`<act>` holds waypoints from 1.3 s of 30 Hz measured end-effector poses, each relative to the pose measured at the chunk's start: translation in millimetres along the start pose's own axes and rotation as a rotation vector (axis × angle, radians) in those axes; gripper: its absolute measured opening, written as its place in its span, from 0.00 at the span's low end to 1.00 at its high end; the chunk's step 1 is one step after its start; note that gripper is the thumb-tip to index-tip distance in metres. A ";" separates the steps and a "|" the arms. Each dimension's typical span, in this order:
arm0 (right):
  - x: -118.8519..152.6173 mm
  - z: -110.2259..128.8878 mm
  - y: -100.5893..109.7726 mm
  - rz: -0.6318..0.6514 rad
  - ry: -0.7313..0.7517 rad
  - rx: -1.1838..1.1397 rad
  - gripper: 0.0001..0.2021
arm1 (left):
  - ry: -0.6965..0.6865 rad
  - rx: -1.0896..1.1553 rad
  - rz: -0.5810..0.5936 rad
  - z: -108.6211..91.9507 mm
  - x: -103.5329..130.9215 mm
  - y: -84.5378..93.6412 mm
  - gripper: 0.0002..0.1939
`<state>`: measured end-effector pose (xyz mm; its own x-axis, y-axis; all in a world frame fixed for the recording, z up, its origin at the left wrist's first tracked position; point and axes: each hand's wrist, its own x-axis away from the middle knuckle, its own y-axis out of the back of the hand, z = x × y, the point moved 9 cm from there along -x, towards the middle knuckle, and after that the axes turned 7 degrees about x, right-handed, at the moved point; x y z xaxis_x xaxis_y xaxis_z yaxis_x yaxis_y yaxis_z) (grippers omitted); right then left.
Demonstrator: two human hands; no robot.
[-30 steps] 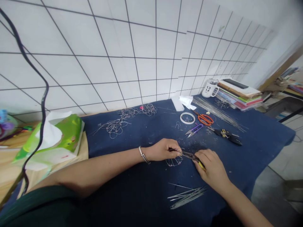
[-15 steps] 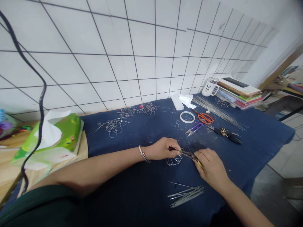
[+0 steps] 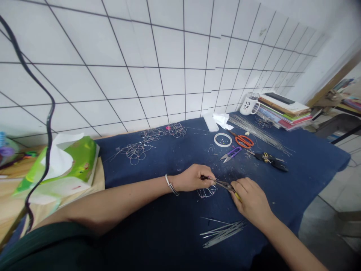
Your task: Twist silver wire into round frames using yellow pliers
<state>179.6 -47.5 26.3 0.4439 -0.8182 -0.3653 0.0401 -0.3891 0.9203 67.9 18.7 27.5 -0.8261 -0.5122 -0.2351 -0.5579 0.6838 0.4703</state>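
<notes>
Hardly anything has moved since the earlier frame: on my feed both hands keep nearly the same pose, with a little less yellow handle showing under the right one. Taking the tiled wall as 12 o'clock, I see the wire frame (image 3: pixel 207 192) just at 5 o'clock of my left hand (image 3: pixel 194 177), above the blue-covered bench (image 3: pixel 284 192). That hand's thumb and fingers are pinched together on its upper edge; my right hand (image 3: pixel 251 199), at 4 o'clock, is clamped around the pliers (image 3: pixel 222 184). Whether their nose grips wire I can't tell.

I judge the frame very light, springy rather than stiff, easily bent and a bit slick. I'd pinch it close to the worked joint and leave the thin spokes unpressed, since squeezing could warp them.

It looks silvery and rounded, with spokes fanning toward 6 o'clock and tiny pinkish specks along the lower rim; its top is hidden by the fingers.
</notes>
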 end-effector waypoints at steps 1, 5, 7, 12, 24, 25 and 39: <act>-0.2 0.2 0.3 -0.001 0.001 0.001 0.10 | -0.002 0.000 -0.001 -0.2 0.0 0.1 0.08; -0.7 1.0 0.2 0.018 0.000 0.001 0.10 | -0.010 -0.006 -0.005 -0.9 0.1 0.5 0.08; -0.7 1.1 -0.4 0.031 -0.004 -0.002 0.10 | -0.012 -0.009 -0.005 -1.4 0.3 0.8 0.08; -0.1 0.8 -2.6 0.057 -0.017 -0.010 0.10 | -0.034 -0.024 0.001 -4.9 0.5 0.6 0.07; 2.5 -1.0 -4.2 0.065 -0.053 0.020 0.09 | -0.027 -0.107 -0.060 -6.9 0.4 1.8 0.07; 1.8 -1.1 -4.3 0.068 -0.050 0.027 0.09 | -0.026 -0.107 -0.065 -7.2 0.3 2.3 0.07; -11.5 7.8 3.3 0.059 -0.188 0.094 0.10 | -0.006 -0.105 -0.290 -7.2 6.3 21.3 0.06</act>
<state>167.6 -42.8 32.5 0.2680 -0.9019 -0.3387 -0.0688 -0.3686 0.9271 51.4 26.3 42.2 -0.6346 -0.6747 -0.3770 -0.7591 0.4525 0.4679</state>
